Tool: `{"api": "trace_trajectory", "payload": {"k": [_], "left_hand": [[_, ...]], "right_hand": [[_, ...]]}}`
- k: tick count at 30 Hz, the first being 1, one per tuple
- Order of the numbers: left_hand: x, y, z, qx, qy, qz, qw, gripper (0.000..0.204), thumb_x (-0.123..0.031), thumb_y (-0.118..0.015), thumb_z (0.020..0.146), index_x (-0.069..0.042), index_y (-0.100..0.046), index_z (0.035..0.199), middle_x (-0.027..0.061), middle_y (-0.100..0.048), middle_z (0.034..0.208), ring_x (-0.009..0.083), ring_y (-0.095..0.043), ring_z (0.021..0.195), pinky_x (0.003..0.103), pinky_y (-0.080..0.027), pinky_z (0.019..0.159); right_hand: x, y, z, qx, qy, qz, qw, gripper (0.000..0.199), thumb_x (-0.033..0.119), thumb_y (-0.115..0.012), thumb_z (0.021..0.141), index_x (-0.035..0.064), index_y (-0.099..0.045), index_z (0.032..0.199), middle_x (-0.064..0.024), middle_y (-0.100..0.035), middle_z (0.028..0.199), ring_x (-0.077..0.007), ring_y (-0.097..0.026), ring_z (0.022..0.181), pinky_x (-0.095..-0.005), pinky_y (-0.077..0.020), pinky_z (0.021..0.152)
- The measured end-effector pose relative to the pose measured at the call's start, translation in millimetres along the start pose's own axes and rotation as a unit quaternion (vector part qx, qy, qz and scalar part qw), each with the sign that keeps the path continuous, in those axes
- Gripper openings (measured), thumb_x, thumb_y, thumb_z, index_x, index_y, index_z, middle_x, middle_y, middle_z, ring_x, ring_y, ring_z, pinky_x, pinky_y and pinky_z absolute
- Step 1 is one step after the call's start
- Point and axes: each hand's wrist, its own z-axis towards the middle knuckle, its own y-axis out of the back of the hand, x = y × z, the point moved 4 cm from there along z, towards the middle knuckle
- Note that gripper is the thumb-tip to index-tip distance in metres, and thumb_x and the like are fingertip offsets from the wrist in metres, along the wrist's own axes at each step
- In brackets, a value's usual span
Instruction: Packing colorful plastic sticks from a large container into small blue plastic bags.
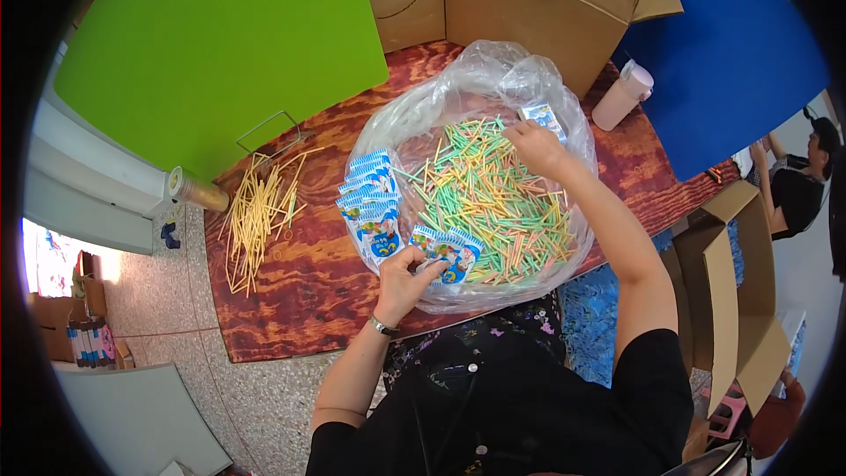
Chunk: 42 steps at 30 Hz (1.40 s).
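Note:
My left hand (404, 285) pinches a few small blue-and-white printed packets (455, 257) at the near edge of a clear plastic bag (379, 130). The bag lies spread open and holds a heap of thin pastel sticks (493, 203) in green, yellow and pink. My right hand (539, 148) is over the far side of the heap, its fingers drawn together; whatever they hold is too small to make out. Just beyond it rests another blue-and-white packet (545, 118). Several overlapping packets (370, 185) line the bag's left side.
Loose yellow sticks (256, 220) lie at the table's left, near a wire stand (275, 132) and a clear cylinder (196, 189). A pink bottle (623, 95) stands right of the bag. Cardboard boxes (538, 13) rise behind; an open carton (723, 291) is at right. Other people are beyond.

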Motion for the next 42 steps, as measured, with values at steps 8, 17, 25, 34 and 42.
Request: {"api": "trace_trajectory", "payload": {"k": [8, 17, 25, 34, 42], "left_hand": [[5.4, -2.8, -0.2, 0.015, 0.025, -0.003, 1.0, 0.027, -0.015, -0.08, 0.075, -0.003, -0.057, 0.068, -0.0033, -0.054, 0.063, 0.0034, -0.046, 0.06, 0.022, -0.036, 0.052], [-2.0, -5.6, 1.7, 0.018, 0.021, -0.001, 1.0, 0.027, -0.016, -0.08, 0.076, -0.002, -0.058, 0.069, -0.0022, -0.054, 0.063, 0.0049, -0.046, 0.06, 0.023, -0.037, 0.053], [-6.7, -3.2, -4.7, 0.011, 0.012, 0.016, 1.0, 0.025, -0.016, -0.08, 0.076, -0.002, -0.06, 0.071, -0.0021, -0.054, 0.062, 0.0048, -0.046, 0.059, 0.023, -0.038, 0.053], [-1.9, -6.5, -7.4, 0.013, 0.005, -0.008, 1.0, 0.022, -0.015, -0.079, 0.078, -0.002, -0.062, 0.075, -0.0021, -0.06, 0.067, 0.0034, -0.049, 0.062, 0.022, -0.039, 0.055], [-3.7, -7.7, -11.5, 0.014, -0.008, -0.032, 0.999, 0.021, -0.014, -0.078, 0.078, -0.001, -0.062, 0.076, -0.0027, -0.058, 0.066, 0.0036, -0.047, 0.062, 0.022, -0.039, 0.055]], "right_hand": [[18.1, -25.2, 45.3, 0.179, 0.002, -0.068, 0.982, 0.053, 0.021, -0.07, 0.068, 0.0037, -0.055, 0.116, -0.014, -0.053, 0.126, -0.0321, -0.047, 0.12, -0.0498, -0.0381, 0.1], [21.2, -39.8, 46.3, 0.226, -0.033, -0.071, 0.971, 0.047, 0.02, -0.071, 0.071, 0.0033, -0.057, 0.113, -0.0143, -0.06, 0.118, -0.0319, -0.052, 0.116, -0.0481, -0.0386, 0.098], [2.6, -41.4, 25.0, 0.138, -0.011, -0.01, 0.99, 0.035, 0.013, -0.057, 0.081, -0.0007, -0.055, 0.113, -0.0212, -0.058, 0.113, -0.0372, -0.051, 0.114, -0.0471, -0.0391, 0.098], [2.8, 5.2, -1.6, 0.11, 0.041, 0.099, 0.988, 0.031, 0.023, -0.046, 0.094, -0.0029, -0.051, 0.111, -0.024, -0.057, 0.104, -0.0384, -0.055, 0.103, -0.0454, -0.0431, 0.091], [1.0, 26.1, -28.1, 0.312, -0.103, 0.372, 0.868, 0.03, 0.031, -0.045, 0.098, 0.001, -0.049, 0.094, -0.0085, -0.062, 0.073, -0.0218, -0.066, 0.088, -0.0354, -0.0505, 0.079]]}}
